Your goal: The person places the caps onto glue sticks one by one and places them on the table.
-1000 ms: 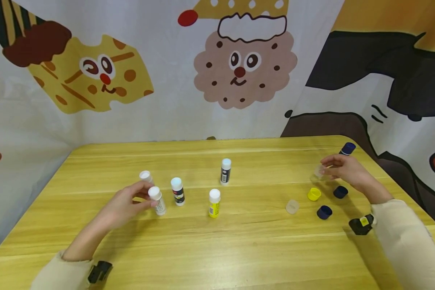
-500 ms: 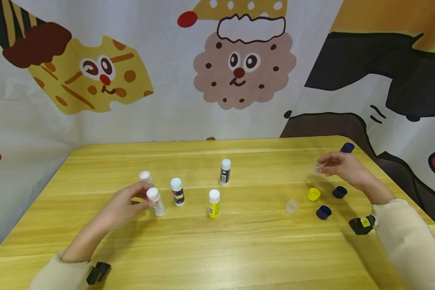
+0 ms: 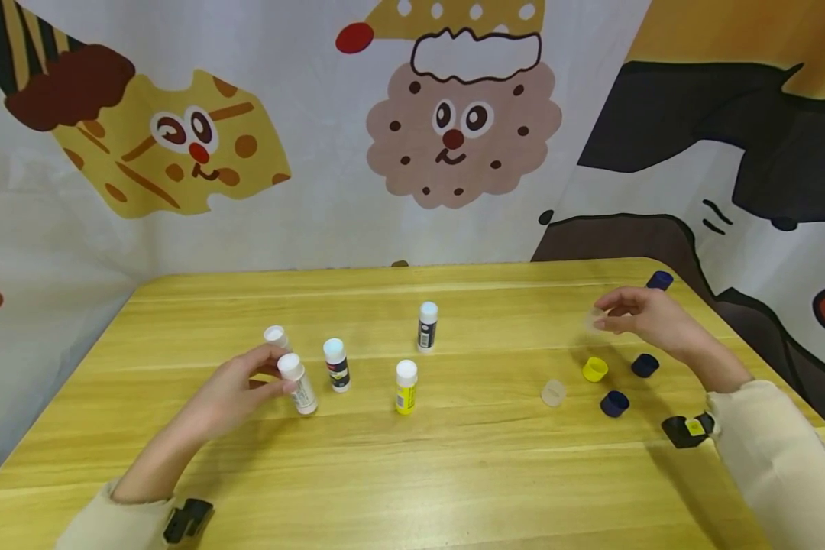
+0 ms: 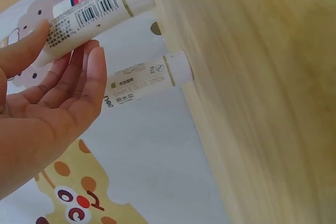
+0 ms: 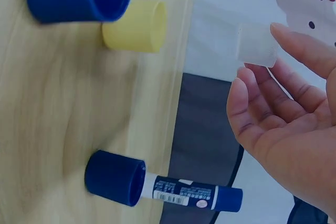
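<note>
My left hand (image 3: 237, 393) pinches a white glue stick (image 3: 299, 383) between thumb and fingers. The stick leans slightly; in the left wrist view its barcode label faces the camera, and I cannot tell whether its base touches the table. Just behind that hand stands another white glue stick (image 4: 144, 82), partly hidden in the head view. On the right, my right hand (image 3: 653, 317) holds a small translucent cap (image 5: 256, 44) by thumb and fingertips, above the table. Nearest below it are a yellow cap (image 3: 595, 370) and a dark blue cap (image 3: 645, 365).
Uncapped glue sticks stand mid-table: a navy-labelled one (image 3: 337, 367), a yellow one (image 3: 406, 388) and another dark one (image 3: 427, 328). A translucent cap (image 3: 553, 393) and a second blue cap (image 3: 615, 403) lie right. A blue-capped glue stick (image 3: 660, 280) stands at the back right.
My right hand has drifted a little left with the translucent cap. The white glue stick in my left hand has tilted slightly, its base shifting right. The other sticks and caps stay put.
</note>
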The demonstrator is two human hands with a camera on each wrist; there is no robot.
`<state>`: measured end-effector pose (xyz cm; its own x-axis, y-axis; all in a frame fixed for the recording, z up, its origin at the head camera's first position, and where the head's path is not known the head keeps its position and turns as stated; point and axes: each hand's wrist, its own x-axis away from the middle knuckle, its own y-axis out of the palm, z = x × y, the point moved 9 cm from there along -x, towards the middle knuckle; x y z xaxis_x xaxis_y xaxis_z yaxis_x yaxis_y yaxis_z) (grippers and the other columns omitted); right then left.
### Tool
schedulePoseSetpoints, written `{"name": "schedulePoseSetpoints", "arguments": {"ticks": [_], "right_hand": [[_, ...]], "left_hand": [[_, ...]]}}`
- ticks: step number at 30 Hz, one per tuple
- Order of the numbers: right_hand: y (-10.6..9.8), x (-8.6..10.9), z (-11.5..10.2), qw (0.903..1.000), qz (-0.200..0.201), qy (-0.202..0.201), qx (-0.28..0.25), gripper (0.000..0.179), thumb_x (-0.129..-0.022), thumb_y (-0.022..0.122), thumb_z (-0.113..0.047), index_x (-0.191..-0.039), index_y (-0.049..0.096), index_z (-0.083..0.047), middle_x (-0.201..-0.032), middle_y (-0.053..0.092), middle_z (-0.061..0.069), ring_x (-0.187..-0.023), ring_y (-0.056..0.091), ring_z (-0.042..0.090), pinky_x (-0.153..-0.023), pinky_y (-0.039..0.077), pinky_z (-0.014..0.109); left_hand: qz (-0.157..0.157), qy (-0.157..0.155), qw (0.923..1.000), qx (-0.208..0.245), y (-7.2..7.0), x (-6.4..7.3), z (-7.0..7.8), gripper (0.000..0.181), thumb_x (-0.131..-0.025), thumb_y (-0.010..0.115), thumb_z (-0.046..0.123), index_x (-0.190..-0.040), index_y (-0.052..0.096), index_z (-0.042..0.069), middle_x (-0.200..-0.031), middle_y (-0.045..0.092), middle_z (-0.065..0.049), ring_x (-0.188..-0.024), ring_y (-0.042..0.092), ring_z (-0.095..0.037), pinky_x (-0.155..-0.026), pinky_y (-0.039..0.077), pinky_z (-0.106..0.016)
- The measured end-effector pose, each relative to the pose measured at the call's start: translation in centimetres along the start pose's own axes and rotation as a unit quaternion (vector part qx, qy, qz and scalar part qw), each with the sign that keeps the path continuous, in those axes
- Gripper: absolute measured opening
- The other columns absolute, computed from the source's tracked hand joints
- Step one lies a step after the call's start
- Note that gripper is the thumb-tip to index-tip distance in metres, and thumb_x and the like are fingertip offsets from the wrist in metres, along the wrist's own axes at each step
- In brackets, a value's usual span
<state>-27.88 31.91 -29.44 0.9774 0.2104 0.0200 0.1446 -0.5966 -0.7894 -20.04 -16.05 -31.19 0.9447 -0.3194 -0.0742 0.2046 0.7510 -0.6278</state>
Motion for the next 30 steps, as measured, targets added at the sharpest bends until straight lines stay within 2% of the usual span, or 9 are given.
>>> {"name": "schedulePoseSetpoints", "arguments": {"ticks": [4,8,15,19,26,30], "right_hand": [[0.2,0.3,-1.2,0.9998,0.005,-0.021,-0.001,0.034,-0.086,0.065,-0.026,-0.107,0.060,0.000,-0.104,0.058,0.013,-0.083,0.055,0.011,-0.070,0.046,0.022],[0.6,0.5,-2.9,0.9982,0.007,-0.059,-0.012,0.027,-0.085,0.066,-0.021,-0.104,0.061,-0.001,-0.102,0.058,0.012,-0.085,0.054,0.009,-0.070,0.045,0.019],[2.1,0.8,-5.3,0.9935,-0.010,-0.106,-0.040,0.022,-0.084,0.066,-0.014,-0.103,0.062,-0.003,-0.101,0.058,0.009,-0.086,0.055,0.008,-0.070,0.047,0.020],[3.1,0.8,-6.6,0.9869,-0.031,-0.138,-0.078,0.021,-0.083,0.066,-0.008,-0.102,0.061,0.000,-0.100,0.059,0.012,-0.087,0.057,0.011,-0.070,0.049,0.022],[4.3,1.1,-8.1,0.9795,-0.066,-0.160,-0.103,0.019,-0.084,0.065,-0.005,-0.101,0.060,0.000,-0.098,0.060,0.012,-0.085,0.059,0.015,-0.070,0.051,0.025],[4.9,1.1,-8.9,0.9787,-0.082,-0.150,-0.114,0.020,-0.083,0.067,-0.007,-0.101,0.060,0.000,-0.096,0.060,0.012,-0.084,0.060,0.016,-0.070,0.051,0.026]], "left_hand": [[0.002,0.007,1.0000,0.006,-0.1,0.2,0.6,0.025,-0.087,0.062,0.010,-0.108,0.054,-0.001,-0.103,0.058,-0.008,-0.099,0.055,-0.028,-0.079,0.049,-0.039],[0.003,0.021,0.9997,0.009,0.0,0.4,1.5,0.024,-0.088,0.061,0.011,-0.108,0.054,-0.001,-0.103,0.058,-0.008,-0.100,0.055,-0.028,-0.079,0.049,-0.037],[0.005,0.044,0.9989,0.014,0.4,0.6,2.9,0.021,-0.088,0.060,0.009,-0.106,0.054,0.000,-0.103,0.058,-0.007,-0.099,0.054,-0.027,-0.079,0.049,-0.036],[0.002,0.047,0.9987,0.019,0.7,0.6,3.5,0.021,-0.089,0.059,0.008,-0.107,0.053,0.001,-0.105,0.058,-0.008,-0.100,0.054,-0.027,-0.080,0.048,-0.038],[-0.004,0.050,0.9985,0.020,1.4,0.5,4.2,0.022,-0.089,0.058,0.007,-0.109,0.053,-0.001,-0.105,0.058,-0.009,-0.096,0.056,-0.024,-0.081,0.047,-0.040],[-0.005,0.052,0.9985,0.013,1.8,0.4,4.6,0.024,-0.089,0.058,0.007,-0.111,0.054,-0.002,-0.104,0.059,-0.009,-0.096,0.056,-0.023,-0.081,0.047,-0.040]]}}
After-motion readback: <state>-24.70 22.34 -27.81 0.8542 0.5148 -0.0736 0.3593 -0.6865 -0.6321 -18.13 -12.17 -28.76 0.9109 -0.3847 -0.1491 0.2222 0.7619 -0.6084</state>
